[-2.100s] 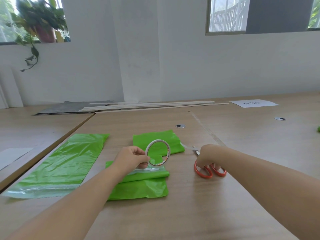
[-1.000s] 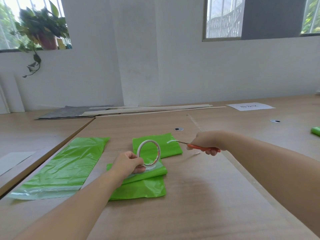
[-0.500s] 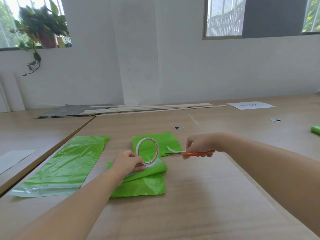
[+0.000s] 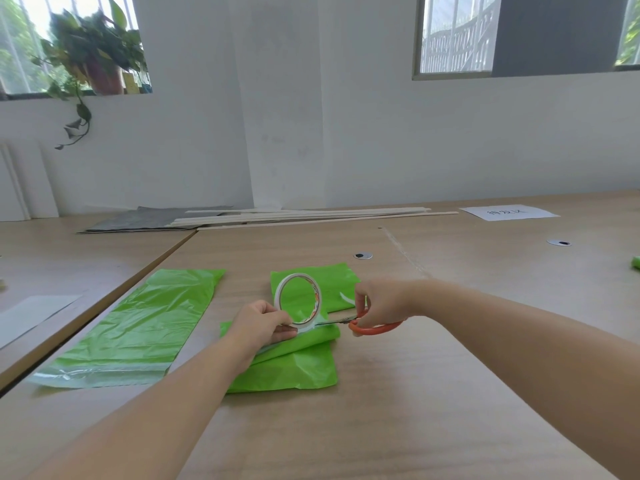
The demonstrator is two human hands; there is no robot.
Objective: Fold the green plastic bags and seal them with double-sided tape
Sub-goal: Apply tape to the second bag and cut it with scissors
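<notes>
**Snipping the Tape at the Fold**

The left hand (image 4: 263,323) is pinching the tape roll (image 4: 298,299) upright on the folded green bag (image 4: 294,368) at mid-table. The right hand (image 4: 381,301) is gripping orange scissors (image 4: 374,328), with the blades reaching the roll's lower edge. Keeping the strip taut and cutting close is probably wisest (plastic snags easily). A second folded bag (image 4: 332,289) is lying just behind, crowding the blades, and an unfolded bag (image 4: 138,327) is lying to the left.

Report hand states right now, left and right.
Left hand: grips the double-sided tape roll, standing on edge.
Right hand: grips the orange-handled scissors, blades at the roll's base.
</notes>
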